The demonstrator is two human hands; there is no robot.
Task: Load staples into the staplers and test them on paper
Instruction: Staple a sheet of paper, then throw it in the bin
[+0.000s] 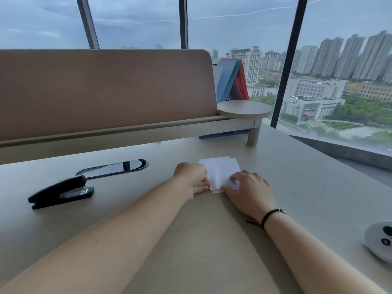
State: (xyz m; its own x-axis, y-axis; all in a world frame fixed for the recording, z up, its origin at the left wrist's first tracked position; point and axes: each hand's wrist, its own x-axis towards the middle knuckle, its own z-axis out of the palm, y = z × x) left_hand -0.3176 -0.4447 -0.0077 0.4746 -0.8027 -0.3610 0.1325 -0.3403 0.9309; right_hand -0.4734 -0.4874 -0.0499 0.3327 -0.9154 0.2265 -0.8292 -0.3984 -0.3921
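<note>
right hand (248, 187) and left hand (191, 179) both resting on paper (220, 170) mid table (297, 187), fingers (234, 177) loosely curled, pressing sheets flat, seemingly squaring them. stapler (60, 190) lying shut, well left, untouched. staples showing nowhere; loading unclear, test stapling likely pending.

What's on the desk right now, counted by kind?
Staplers: 1, black
Paper stacks: 1, white, with left hand and right hand on it
Panda toys: 1
Blue trays: 1, under the shelf
Total: 4
</note>
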